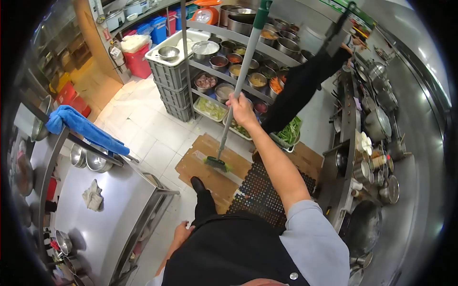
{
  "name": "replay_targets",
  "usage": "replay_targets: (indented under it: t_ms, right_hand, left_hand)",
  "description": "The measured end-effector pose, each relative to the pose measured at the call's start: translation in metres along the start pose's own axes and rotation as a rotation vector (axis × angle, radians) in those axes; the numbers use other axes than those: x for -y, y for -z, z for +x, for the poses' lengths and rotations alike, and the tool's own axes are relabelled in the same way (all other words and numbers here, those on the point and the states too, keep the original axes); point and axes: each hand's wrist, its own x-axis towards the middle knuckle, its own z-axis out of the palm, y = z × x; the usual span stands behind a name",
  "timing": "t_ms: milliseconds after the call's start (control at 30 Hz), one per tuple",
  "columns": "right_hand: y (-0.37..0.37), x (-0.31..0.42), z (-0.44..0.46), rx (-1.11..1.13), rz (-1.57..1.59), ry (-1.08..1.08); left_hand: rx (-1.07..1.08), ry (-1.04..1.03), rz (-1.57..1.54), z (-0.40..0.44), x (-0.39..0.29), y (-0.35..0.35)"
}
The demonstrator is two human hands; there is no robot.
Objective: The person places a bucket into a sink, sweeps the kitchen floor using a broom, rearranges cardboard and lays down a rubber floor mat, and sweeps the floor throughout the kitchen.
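My right hand point(242, 108) is closed around the grey pole of a broom point(244, 66), part-way along it. The pole has a green grip at its top end. Down on the floor, the broom's green bristle head point(217, 164) rests on a flattened cardboard sheet point(202, 155), just beyond my black shoe. My left hand point(182, 232) hangs low by my left thigh with loosely bent fingers, and no object shows in it. Beside the cardboard lies a black perforated rubber mat point(260, 193).
A shelf rack point(234, 78) with bowls of ingredients stands ahead, beside stacked grey crates point(169, 90). On the left is a steel table point(114, 205) with a rag point(93, 195) and a blue towel point(90, 128). Along the right runs a cooking counter point(350, 157). Another person's black-clothed body point(300, 86) is ahead.
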Motion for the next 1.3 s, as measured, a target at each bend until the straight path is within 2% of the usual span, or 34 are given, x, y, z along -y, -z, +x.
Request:
replay_targets:
  t_ms: [33, 100, 233, 300, 400, 433, 467, 533, 567, 600, 700, 767, 867, 1000, 1067, 1133, 1200, 1233, 1267, 1300]
  right_hand:
    - [-0.011, -0.013, 0.027, -0.051, -0.022, 0.037]
    - [-0.026, 0.004, 0.062, -0.013, -0.022, 0.028]
    - [-0.076, 0.018, 0.16, 0.076, 0.004, 0.046]
    - [-0.108, 0.016, 0.205, 0.112, 0.041, 0.037]
    - [-0.155, 0.004, 0.269, 0.148, 0.053, -0.069]
    - [-0.168, 0.002, 0.289, 0.182, 0.051, -0.166]
    - [-0.18, -0.005, 0.308, 0.187, 0.052, -0.17]
    - [-0.209, -0.034, 0.344, 0.177, -0.074, -0.173]
    - [-0.229, -0.079, 0.376, 0.282, -0.059, -0.312]
    - [-0.24, -0.085, 0.383, 0.288, -0.057, -0.312]
    - [-0.275, -0.111, 0.403, 0.14, -0.336, -0.191]
    - [-0.288, -0.127, 0.414, 0.158, -0.32, -0.202]
    - [-0.29, -0.132, 0.391, 0.217, -0.377, -0.149]
    - [-0.291, -0.189, 0.343, 0.279, -0.144, -0.289]
    - [-0.279, -0.233, 0.267, 0.314, -0.049, -0.383]
    - [-0.261, -0.274, 0.178, 0.449, -0.115, -0.464]
    - [-0.23, -0.293, 0.06, 0.678, -0.196, -0.605]
    - [-0.224, -0.357, -0.021, 0.617, -0.465, -0.166]
    - [-0.204, -0.359, -0.087, 0.824, -0.364, -0.309]
    - [-0.178, -0.315, -0.139, 1.004, -0.583, -0.366]
  left_hand:
    - [0.003, 0.008, -0.015, 0.008, 0.0, -0.005]
    - [0.125, 0.158, -0.129, 0.034, -0.01, -0.005]
    - [0.063, 0.127, -0.188, 0.107, -0.047, 0.028]
    - [0.005, 0.086, -0.255, 0.125, -0.1, 0.08]
    - [0.038, -0.001, -0.265, 0.173, -0.097, 0.087]
    - [0.067, 0.006, -0.284, 0.183, -0.096, 0.089]
    - [0.068, 0.012, -0.286, 0.19, -0.094, 0.09]
    - [0.063, 0.034, -0.31, 0.195, -0.09, 0.095]
    - [0.067, 0.078, -0.327, 0.191, -0.1, 0.107]
    - [0.064, 0.083, -0.328, 0.192, -0.098, 0.111]
    - [0.003, 0.109, -0.381, 0.184, -0.072, 0.099]
    - [-0.021, 0.1, -0.449, 0.176, -0.063, 0.097]
    - [-0.001, 0.126, -0.504, 0.159, -0.047, 0.086]
    - [0.064, 0.143, -0.488, 0.161, -0.033, 0.064]
    - [0.094, 0.15, -0.501, 0.153, -0.021, 0.046]
    - [0.122, 0.179, -0.523, 0.156, 0.001, 0.014]
    - [0.142, 0.244, -0.589, 0.164, 0.055, -0.054]
    - [0.154, 0.274, -0.627, 0.169, 0.079, -0.089]
    - [0.168, 0.29, -0.648, 0.168, 0.097, -0.114]
    - [0.192, 0.309, -0.664, 0.164, 0.113, -0.136]
